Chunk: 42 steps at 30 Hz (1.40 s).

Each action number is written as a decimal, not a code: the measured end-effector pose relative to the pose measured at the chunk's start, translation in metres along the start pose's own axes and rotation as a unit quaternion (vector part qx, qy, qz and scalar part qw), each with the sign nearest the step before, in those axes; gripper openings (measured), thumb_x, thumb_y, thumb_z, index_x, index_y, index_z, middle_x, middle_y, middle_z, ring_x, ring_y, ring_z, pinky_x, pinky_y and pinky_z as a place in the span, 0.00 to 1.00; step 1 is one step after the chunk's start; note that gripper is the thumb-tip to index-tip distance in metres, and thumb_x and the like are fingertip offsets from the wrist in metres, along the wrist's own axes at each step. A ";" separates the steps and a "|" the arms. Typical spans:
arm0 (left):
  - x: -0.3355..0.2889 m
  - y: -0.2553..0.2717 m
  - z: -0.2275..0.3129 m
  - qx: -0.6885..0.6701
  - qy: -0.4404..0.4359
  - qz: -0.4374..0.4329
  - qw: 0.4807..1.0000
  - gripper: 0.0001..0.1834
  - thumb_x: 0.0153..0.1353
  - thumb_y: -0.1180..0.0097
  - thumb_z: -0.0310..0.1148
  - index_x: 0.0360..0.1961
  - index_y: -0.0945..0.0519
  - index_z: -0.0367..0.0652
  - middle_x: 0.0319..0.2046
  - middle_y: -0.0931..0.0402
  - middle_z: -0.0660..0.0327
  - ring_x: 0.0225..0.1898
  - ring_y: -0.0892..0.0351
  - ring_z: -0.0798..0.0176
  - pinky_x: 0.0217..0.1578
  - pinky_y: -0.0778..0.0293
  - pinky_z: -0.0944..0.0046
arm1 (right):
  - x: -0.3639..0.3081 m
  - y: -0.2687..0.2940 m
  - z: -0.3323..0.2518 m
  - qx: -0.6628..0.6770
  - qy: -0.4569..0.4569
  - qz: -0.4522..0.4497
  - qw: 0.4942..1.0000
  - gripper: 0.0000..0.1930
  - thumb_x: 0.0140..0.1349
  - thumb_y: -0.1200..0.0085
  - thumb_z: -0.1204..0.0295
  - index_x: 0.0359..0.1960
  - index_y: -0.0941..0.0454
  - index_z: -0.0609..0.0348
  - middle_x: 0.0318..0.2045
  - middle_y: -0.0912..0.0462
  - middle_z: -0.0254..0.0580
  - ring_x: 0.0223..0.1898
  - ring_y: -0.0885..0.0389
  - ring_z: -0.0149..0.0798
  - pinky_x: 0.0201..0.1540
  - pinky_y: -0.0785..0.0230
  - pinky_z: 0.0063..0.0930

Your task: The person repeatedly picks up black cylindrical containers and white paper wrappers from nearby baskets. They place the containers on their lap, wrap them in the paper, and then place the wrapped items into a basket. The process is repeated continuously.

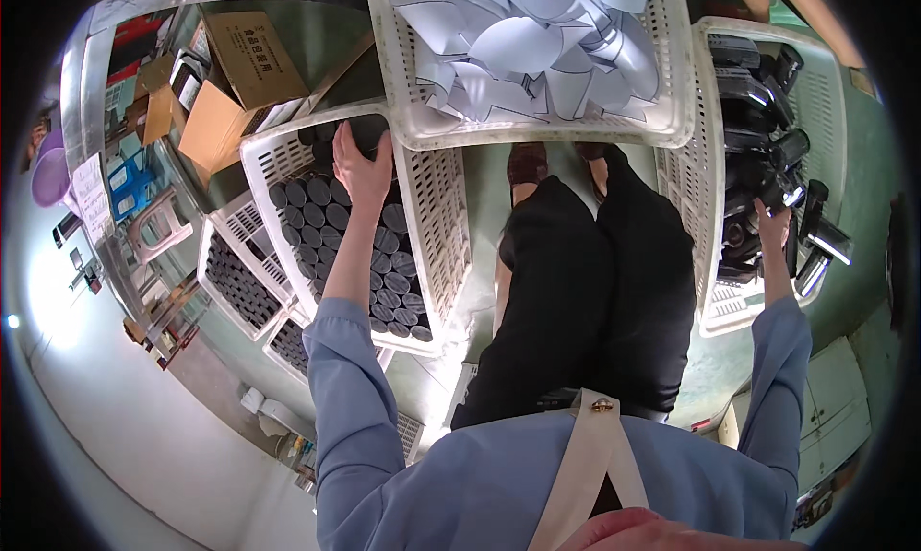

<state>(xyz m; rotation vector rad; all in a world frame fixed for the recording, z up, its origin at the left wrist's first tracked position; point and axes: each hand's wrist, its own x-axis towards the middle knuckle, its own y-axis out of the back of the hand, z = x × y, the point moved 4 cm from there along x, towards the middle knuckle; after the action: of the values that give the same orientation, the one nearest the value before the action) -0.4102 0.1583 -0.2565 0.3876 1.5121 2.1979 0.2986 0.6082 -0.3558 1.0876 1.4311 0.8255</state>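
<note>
Head view: left hand [365,172] clasps a dark cylinder [368,132]; whether right hand [773,229] grips, I cannot tell; white crate [547,137] sits between, ahead.

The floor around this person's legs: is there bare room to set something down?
Yes: a narrow floor strip shows between the left crate and the legs, and another patch between the right crate and right sleeve. Crowded: dark cylinders pack the left crate, black parts clutter the right, white sheets heap the front crate.

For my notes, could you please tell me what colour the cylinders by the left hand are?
The cylinders are black, showing best in the head view.
</note>
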 end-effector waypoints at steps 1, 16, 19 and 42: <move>-0.002 0.006 0.010 -0.038 -0.013 0.004 0.999 0.37 0.58 0.37 0.46 0.65 0.33 0.39 0.65 0.35 0.48 0.68 0.38 0.46 0.66 0.44 0.44 | -0.008 0.007 -0.003 0.048 0.016 0.013 0.999 0.45 0.46 0.28 0.44 0.57 0.30 0.67 0.49 0.20 0.49 0.52 0.22 0.45 0.57 0.33 0.39; -0.285 0.182 0.207 -0.281 -0.198 -0.122 0.931 0.21 0.52 0.32 0.26 0.48 0.20 0.36 0.57 0.25 0.50 0.64 0.32 0.43 0.65 0.37 0.48 | -0.392 0.205 -0.333 -0.065 0.736 0.052 0.672 0.20 0.56 0.47 0.71 0.52 0.23 0.50 0.60 0.26 0.33 0.65 0.31 0.39 0.69 0.40 0.38; -0.332 0.189 0.188 -0.250 -0.181 -0.120 0.944 0.27 0.49 0.29 0.31 0.51 0.21 0.36 0.60 0.29 0.48 0.66 0.36 0.41 0.64 0.37 0.45 | -0.425 0.184 -0.317 -0.056 0.752 0.030 0.656 0.20 0.56 0.47 0.71 0.53 0.23 0.52 0.61 0.27 0.33 0.67 0.34 0.38 0.71 0.42 0.38; -0.377 0.187 0.164 -0.237 -0.194 -0.091 0.947 0.23 0.55 0.35 0.29 0.53 0.21 0.38 0.65 0.35 0.47 0.68 0.38 0.43 0.65 0.39 0.48 | -0.538 0.175 -0.259 -0.031 0.608 0.002 0.793 0.35 0.41 0.27 0.60 0.53 0.23 0.60 0.48 0.22 0.37 0.59 0.33 0.42 0.60 0.40 0.42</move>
<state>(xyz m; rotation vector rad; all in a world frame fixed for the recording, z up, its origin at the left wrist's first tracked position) -0.0455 0.0434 -0.0163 0.4622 0.7502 2.0936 0.0600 0.1828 0.0308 0.4078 2.3959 1.7203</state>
